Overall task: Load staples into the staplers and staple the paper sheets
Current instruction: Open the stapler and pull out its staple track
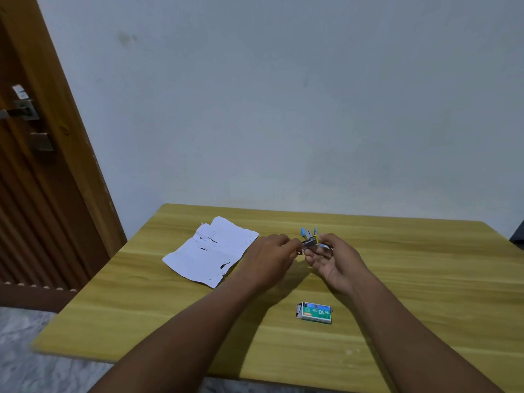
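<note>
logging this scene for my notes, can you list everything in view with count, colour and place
small blue and silver metal stapler: one, blue and silver, held above the table between both hands
white paper sheets with black marks: small stack, white, on the table's left part
green cardboard staple box: one, green, on the table nearer the person than the hands
yellow wooden table: one, yellow-brown, against the wall
brown wooden door: one, brown, far left
left hand: one, pinching the stapler's end
right hand: one, holding the stapler

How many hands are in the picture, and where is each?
2. The left hand pinches the stapler from its left side; the right hand holds it from the right, both above the table, beyond the staple box.
</note>
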Motion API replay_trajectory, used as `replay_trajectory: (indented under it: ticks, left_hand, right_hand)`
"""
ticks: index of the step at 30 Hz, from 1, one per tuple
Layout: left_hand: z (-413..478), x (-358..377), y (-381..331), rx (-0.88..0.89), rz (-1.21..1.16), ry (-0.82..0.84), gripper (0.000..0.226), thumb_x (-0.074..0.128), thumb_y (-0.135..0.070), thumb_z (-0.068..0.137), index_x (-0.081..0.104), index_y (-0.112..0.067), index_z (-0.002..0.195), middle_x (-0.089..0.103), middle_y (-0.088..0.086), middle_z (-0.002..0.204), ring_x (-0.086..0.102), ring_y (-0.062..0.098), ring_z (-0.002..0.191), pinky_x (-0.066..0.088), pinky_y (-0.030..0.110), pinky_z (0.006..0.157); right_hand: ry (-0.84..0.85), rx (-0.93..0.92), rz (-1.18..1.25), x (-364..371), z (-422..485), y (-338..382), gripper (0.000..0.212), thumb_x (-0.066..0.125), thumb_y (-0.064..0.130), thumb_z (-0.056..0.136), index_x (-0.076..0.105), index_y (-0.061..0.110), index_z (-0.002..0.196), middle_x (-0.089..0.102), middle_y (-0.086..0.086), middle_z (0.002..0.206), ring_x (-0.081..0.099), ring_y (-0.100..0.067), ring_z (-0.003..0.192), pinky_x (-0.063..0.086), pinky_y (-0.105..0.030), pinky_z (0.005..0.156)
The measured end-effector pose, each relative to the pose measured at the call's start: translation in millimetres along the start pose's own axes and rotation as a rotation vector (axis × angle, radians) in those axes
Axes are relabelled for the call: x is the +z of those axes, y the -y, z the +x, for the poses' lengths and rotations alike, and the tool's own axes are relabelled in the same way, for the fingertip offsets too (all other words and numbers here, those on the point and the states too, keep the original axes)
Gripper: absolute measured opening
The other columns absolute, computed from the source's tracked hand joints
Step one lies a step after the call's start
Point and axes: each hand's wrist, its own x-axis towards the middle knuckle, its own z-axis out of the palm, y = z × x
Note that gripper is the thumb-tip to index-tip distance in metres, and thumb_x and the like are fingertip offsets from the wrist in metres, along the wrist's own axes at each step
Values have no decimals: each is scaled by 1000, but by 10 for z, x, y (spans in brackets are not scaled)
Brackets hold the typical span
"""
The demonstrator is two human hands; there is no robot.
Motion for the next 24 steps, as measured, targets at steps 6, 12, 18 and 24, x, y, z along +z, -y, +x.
replay_trajectory:
  ticks: [6,12,18,24]
  left_hand:
    - [367,-292,96,535,395,-128,16,53,-2,90,65,-13,89,60,8,78,53,25,64,37,33,51]
    - [433,-347,64,578,406,-101,18,54,-3,90,67,-14,85,62,8,82,56,27,69,44,34,57]
    - [270,-283,32,27,96,118,31,70,-3,83,60,-19,108,60,8,106,58,34,61,50,37,50]
    - [-16,-124,60,-400,-283,91,8,62,-17,94,55,-19,97,70,-3,96,63,26,80,53,45,73]
  right_hand:
    - [53,118,270,111,-34,-98,27,49,28,99,60,5,91,68,-20,100,66,-27,84,56,-36,71]
    - [44,112,302,209,-95,-84,24,51,19,97,64,6,81,70,-13,73,60,-24,69,49,-32,68]
    - [-141,19,-201,10,58,-143,15,54,18,93,63,9,86,50,-1,58,34,-12,47,23,-26,44]
    - [-30,-179,-665,-208,19,-54,9,60,10,88,66,5,83,55,-8,66,42,-18,52,32,-28,48]
